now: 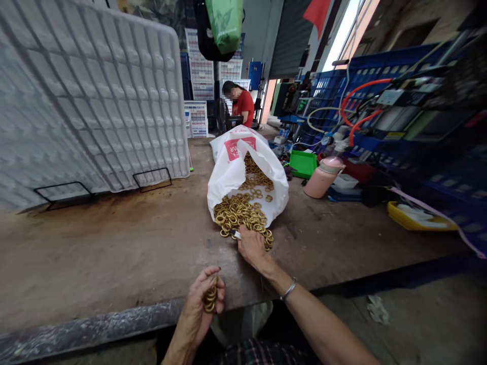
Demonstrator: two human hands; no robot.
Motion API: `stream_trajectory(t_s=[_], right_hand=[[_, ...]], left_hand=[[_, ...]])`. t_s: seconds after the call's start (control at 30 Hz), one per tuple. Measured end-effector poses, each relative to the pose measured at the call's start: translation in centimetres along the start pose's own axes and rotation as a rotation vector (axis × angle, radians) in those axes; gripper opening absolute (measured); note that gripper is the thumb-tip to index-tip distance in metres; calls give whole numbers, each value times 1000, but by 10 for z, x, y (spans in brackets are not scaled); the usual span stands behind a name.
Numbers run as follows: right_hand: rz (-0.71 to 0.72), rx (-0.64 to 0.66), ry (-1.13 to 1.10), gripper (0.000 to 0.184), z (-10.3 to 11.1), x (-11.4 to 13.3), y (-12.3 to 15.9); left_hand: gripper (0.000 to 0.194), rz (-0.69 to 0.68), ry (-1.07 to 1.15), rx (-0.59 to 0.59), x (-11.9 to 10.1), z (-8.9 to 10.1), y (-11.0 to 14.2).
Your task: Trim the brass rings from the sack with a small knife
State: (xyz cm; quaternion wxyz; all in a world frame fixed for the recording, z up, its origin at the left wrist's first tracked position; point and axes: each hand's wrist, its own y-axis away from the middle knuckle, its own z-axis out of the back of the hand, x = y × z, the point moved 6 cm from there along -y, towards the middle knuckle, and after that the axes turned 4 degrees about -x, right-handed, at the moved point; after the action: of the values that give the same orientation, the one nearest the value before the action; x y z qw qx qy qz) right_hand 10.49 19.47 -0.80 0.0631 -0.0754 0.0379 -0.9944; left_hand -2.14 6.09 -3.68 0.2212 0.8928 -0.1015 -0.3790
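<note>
A white sack [232,172] lies open on the worktable [114,253], spilling a heap of brass rings [241,215] toward me. My left hand [201,304] is near the table's front edge, fingers curled round a small stack of brass rings [210,298]. My right hand [251,247] reaches into the near edge of the heap, fingers bent down among the rings beside a small light object [236,234]; what it grips is hidden. A bracelet sits on my right wrist.
A large white gridded panel [87,96] leans at the table's back left. A pink jug [323,176], green tray [303,163] and yellow tray [418,218] stand to the right. A person in red [241,104] works far behind, by stacked white crates.
</note>
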Motion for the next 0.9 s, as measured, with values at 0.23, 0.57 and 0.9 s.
stream_trajectory(t_s=[0.23, 0.57, 0.9], right_hand=[[145, -39, -541, 15, 1, 11, 26], [-19, 217, -1222, 25, -1, 39, 52], [27, 241, -1153, 30, -12, 47, 59]], left_hand=[[31, 1, 109, -109, -3, 2, -6], [45, -220, -5, -211, -10, -1, -9], [37, -361, -216, -280, -11, 7, -12]])
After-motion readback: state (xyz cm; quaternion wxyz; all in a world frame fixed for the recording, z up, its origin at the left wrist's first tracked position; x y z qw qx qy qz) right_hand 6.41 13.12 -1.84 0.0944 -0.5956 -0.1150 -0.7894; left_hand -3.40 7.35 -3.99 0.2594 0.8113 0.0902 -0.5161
